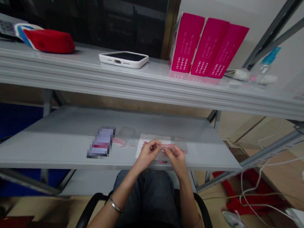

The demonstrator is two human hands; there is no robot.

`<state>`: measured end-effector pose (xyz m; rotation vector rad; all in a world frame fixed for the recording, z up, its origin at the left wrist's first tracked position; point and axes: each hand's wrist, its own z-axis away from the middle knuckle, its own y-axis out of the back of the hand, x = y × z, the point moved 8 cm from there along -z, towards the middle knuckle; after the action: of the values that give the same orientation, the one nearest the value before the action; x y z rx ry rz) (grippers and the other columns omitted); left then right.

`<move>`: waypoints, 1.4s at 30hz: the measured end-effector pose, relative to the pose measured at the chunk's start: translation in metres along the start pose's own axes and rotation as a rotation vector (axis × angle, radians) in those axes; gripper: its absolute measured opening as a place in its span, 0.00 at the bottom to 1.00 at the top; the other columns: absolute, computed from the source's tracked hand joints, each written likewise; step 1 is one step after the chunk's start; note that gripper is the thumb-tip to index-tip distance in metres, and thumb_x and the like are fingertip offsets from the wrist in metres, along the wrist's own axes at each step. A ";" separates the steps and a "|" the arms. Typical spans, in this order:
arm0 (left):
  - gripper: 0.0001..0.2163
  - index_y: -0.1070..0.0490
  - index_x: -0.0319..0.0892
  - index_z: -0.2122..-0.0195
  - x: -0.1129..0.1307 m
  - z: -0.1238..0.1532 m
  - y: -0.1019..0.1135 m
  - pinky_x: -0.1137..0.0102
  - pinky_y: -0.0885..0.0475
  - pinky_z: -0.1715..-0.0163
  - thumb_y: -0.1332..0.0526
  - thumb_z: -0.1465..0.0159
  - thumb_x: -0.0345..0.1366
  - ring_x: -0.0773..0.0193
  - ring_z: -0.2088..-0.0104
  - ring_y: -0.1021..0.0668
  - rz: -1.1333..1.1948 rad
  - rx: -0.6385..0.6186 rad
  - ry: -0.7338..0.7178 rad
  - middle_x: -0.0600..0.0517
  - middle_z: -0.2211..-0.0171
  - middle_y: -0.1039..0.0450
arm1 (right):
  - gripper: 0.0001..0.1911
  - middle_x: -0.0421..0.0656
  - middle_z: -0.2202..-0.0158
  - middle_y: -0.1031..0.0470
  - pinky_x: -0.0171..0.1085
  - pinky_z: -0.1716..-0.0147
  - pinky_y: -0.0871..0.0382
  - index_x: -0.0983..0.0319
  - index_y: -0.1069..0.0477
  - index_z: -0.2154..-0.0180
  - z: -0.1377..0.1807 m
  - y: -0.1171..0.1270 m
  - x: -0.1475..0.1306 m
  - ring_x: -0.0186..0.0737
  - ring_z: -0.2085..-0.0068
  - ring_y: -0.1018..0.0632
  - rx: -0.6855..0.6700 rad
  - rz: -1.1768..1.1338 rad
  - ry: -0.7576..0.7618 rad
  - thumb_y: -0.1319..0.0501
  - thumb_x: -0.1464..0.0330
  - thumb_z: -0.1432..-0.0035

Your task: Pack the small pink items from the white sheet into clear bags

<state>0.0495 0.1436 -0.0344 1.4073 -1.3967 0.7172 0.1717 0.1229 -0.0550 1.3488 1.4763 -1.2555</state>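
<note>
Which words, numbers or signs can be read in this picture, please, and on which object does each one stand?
"2024/04/20": left pink box, middle pink box, right pink box.
"240418": the same three boxes.
"2026/04/19": left box; seemingly the other two.
Bracketed labels below these: too small to read surely.
QR code: white card, far left; no words readable.
Lower phone: pixelated, unreadable.

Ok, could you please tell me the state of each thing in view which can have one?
Left hand: pinching clear bag
Right hand: pinching same bag
Clear bag: held; open or sealed, unclear
Lower phone: lying flat, screen apparently lit
White-cased phone: lying flat, screen dark
Pink boxes: standing upright
White paper: lying flat
</note>
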 end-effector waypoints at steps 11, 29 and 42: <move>0.09 0.30 0.39 0.74 0.008 0.004 -0.001 0.73 0.35 0.69 0.40 0.42 0.40 0.67 0.72 0.29 0.000 -0.042 -0.002 0.53 0.75 0.29 | 0.08 0.39 0.74 0.27 0.36 0.66 0.30 0.60 0.29 0.72 0.000 0.001 -0.001 0.37 0.70 0.26 -0.011 0.047 0.045 0.39 0.62 0.49; 0.09 0.27 0.39 0.70 -0.002 0.016 0.008 0.73 0.34 0.69 0.39 0.42 0.40 0.66 0.71 0.28 0.118 0.173 0.057 0.52 0.72 0.28 | 0.11 0.42 0.68 0.23 0.39 0.66 0.28 0.61 0.28 0.69 0.003 0.009 0.011 0.40 0.66 0.23 0.183 -0.032 0.026 0.34 0.62 0.53; 0.09 0.29 0.40 0.69 0.010 0.023 0.008 0.74 0.34 0.64 0.42 0.38 0.40 0.65 0.66 0.26 0.003 0.267 -0.021 0.52 0.70 0.27 | 0.14 0.44 0.66 0.21 0.41 0.58 0.32 0.62 0.23 0.67 0.001 0.025 0.004 0.41 0.63 0.24 0.199 0.122 0.042 0.38 0.58 0.49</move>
<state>0.0388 0.1204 -0.0313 1.6227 -1.3563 0.9198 0.1955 0.1219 -0.0628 1.5792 1.3028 -1.3295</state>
